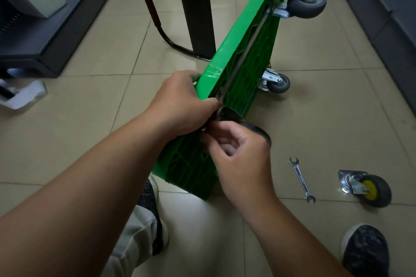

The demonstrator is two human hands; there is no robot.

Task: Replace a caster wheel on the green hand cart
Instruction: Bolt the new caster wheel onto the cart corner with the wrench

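The green hand cart stands on its side edge on the tiled floor, underside facing right. My left hand grips its near top edge, fingers curled over the rim beside a metal bracket. My right hand is just below, fingers curled and pinching something small at the mount of a dark caster wheel on the cart's near corner; the pinched part is hidden. Two grey casters remain on the underside. A loose caster with a yellow hub lies on the floor at right, next to an open-end wrench.
The cart's black folded handle and a dark post stand behind it. Dark shelving bases line both sides of the aisle. Crumpled white paper lies at left. My shoes rest near the cart.
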